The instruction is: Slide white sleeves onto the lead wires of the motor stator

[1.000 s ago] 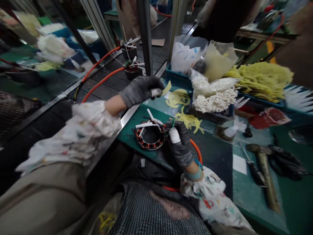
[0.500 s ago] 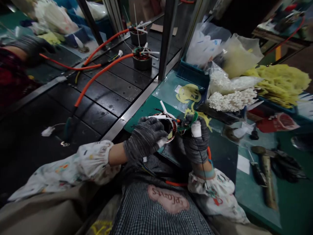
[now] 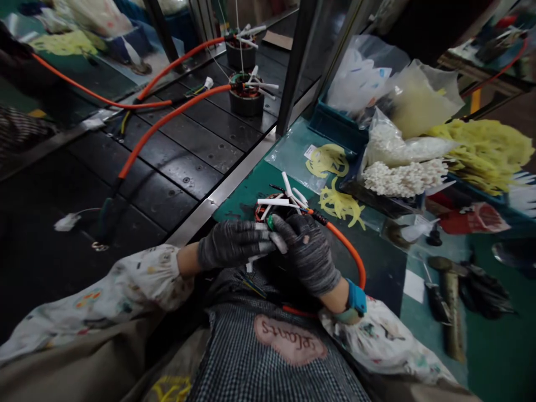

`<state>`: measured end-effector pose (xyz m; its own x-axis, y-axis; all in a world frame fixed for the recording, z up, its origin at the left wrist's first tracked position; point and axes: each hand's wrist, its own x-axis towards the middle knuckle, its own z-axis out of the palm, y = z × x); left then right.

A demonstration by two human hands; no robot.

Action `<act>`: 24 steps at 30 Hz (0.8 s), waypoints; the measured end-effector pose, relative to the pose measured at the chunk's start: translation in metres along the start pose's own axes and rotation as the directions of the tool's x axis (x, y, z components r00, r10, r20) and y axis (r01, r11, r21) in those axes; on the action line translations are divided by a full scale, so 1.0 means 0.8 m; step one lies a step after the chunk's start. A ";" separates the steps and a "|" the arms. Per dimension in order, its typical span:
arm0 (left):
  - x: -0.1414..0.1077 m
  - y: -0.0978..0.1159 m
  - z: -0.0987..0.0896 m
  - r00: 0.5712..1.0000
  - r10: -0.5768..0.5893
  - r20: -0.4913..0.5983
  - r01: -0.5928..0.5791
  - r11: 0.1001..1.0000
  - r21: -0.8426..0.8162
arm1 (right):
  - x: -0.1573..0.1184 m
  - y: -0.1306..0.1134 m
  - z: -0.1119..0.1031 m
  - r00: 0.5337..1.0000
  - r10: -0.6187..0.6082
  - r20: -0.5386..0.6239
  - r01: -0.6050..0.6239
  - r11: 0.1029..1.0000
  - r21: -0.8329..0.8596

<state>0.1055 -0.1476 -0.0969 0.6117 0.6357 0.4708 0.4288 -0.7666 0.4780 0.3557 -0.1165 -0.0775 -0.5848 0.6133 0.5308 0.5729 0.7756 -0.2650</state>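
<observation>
**Right Hand [image 3: 312, 254] Swings In to Meet the Left Hand [image 3: 232, 244]**

Since half a second ago, we see the right hand travel inward from beside the wound stator [image 3: 260, 212] to its near side, back turned up, while the left hand has drawn off the ring toward the apron [image 3: 234, 357].

The left hand's fingers lie together, almost straight, their white-wrapped tips meeting the right hand's; we cannot tell whether they grip anything. The right hand is curled, fingertips closed on a green piece [image 3: 270, 222], of which we see only a small bit.

The stator sits on the bench [image 3: 240, 192] just beyond both hands, which partly hide it. White sleeves [image 3: 273, 201] stick out over it at several angles, and an orange cable [image 3: 349, 245] leads from its right side, curving past the right hand.

Just beyond the cable we find yellow cut-outs [image 3: 342, 204]. Farther right lie a hammer [image 3: 452, 318] and a black-handled screwdriver [image 3: 438, 301]. Two more stators [image 3: 247, 103] stand on the black slatted conveyor [image 3: 196, 145].
</observation>
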 end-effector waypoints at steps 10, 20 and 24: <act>0.075 -0.043 -0.030 0.815 -0.560 0.153 0.541 0.636 -0.551 | 0.003 -0.007 0.011 0.999 0.042 -0.010 -0.042 0.999 0.020; 0.070 0.002 -0.017 0.934 -0.282 0.221 0.358 0.769 -0.530 | -0.069 -0.055 0.002 0.971 0.173 -0.167 -0.167 0.985 0.049; 0.069 0.016 -0.022 0.936 -0.256 0.243 0.346 0.803 -0.486 | -0.077 -0.061 -0.003 0.984 0.152 -0.090 -0.147 0.988 0.054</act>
<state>0.1334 -0.1208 -0.0517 0.6240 0.7692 0.1377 0.2328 -0.3512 0.9069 0.3652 -0.1923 -0.0957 -0.4371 0.7081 0.5546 0.6208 0.6837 -0.3837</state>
